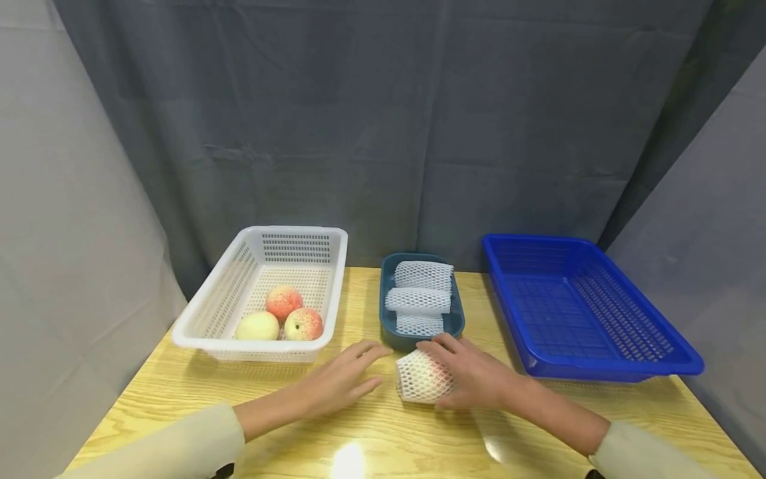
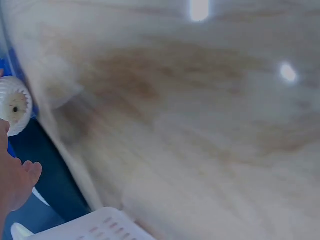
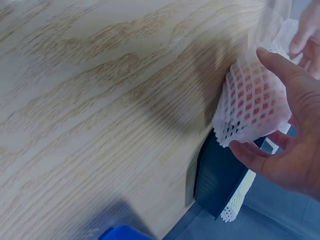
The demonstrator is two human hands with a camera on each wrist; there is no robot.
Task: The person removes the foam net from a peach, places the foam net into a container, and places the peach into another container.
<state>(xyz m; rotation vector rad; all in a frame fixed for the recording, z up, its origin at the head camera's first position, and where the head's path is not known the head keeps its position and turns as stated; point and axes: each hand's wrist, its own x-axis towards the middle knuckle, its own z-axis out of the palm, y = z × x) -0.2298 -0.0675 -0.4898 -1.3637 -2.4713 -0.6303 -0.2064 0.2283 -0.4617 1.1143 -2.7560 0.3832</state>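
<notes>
A peach in a white foam net sleeve (image 1: 423, 376) is gripped by my right hand (image 1: 475, 374), just in front of the small teal basket (image 1: 389, 339). The right wrist view shows thumb and fingers curled round the netted peach (image 3: 255, 97), red skin showing through the mesh. My left hand (image 1: 344, 379) lies to the left of it, apart, with fingers extended and nothing held. In the left wrist view the peach's stem end (image 2: 15, 107) shows in the sleeve's open end, beyond the left hand (image 2: 17, 182). Several folded foam nets (image 1: 419, 301) lie in the teal basket.
At the left stands a white perforated basket (image 1: 257, 344) with three peaches (image 1: 284, 303) in it. A blue basket (image 1: 589, 366) stands at the right. All rest on a wooden table (image 1: 287, 446), with a grey curtain (image 1: 335, 120) behind.
</notes>
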